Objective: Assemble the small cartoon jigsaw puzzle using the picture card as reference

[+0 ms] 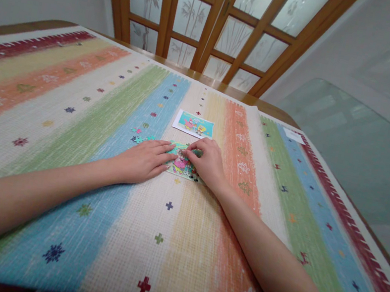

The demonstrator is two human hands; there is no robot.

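A small, colourful jigsaw puzzle (179,166) with cartoon figures lies flat on the table, partly covered by both hands. My left hand (145,159) rests palm down with its fingers stretched over the puzzle's left edge. Over the puzzle's upper right, my right hand (207,161) has thumb and forefinger pinched together; whatever is between them is too small to make out. Loose teal puzzle pieces (144,139) lie just beyond my left hand. Behind the puzzle sits a printed picture card (194,124) showing a pink and a yellow cartoon figure.
A striped tablecloth (162,246) with small printed motifs covers the wide table. Toward the far right lies a white slip of paper (294,136). Wood-framed glass doors (209,22) stand past the table's far edge, and a pale glass panel (359,155) is at the right.
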